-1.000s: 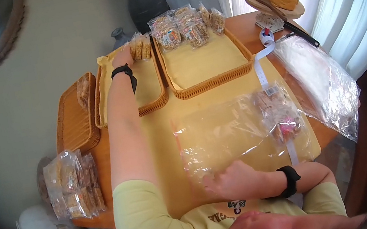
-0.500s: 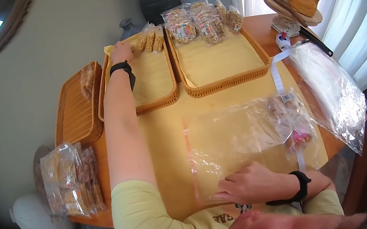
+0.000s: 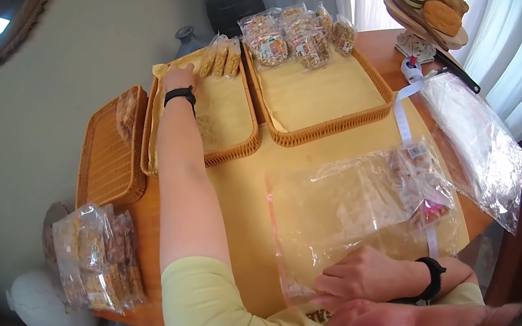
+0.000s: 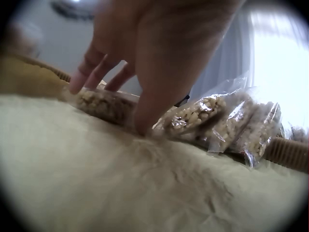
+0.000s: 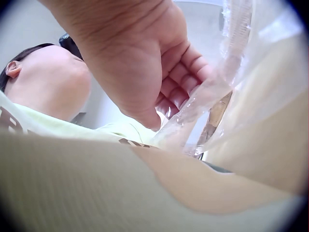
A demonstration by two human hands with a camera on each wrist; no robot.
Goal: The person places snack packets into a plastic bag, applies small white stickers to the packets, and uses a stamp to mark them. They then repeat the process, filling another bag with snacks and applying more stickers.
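At the back left corner of the paper-lined middle basket (image 3: 231, 152), my left hand (image 3: 178, 78) grips a wrapped puffed-grain bar (image 4: 104, 106), its thumb at one end and fingers at the other. More wrapped bars (image 3: 220, 58) lean in a row to its right, along the basket's back. My right hand (image 3: 364, 274) is low at the table's front, curled with thumb and fingers pinching the edge of a large clear plastic bag (image 3: 330, 199). That bag lies flat, with several small packets (image 3: 420, 184) inside its right end.
A second lined basket (image 3: 338, 125) holds several wrapped grain cakes (image 3: 309, 48). On the left are a bare wicker basket (image 3: 106, 148) with one packet and a stack of packets (image 3: 93, 262). Clear film (image 3: 477, 139) and a bread plate (image 3: 456, 39) stand right.
The head view has shifted, moving the scene slightly rightward. My left hand stays in the basket's back corner, now further from the row of bars. My right hand keeps to the bag's near edge.
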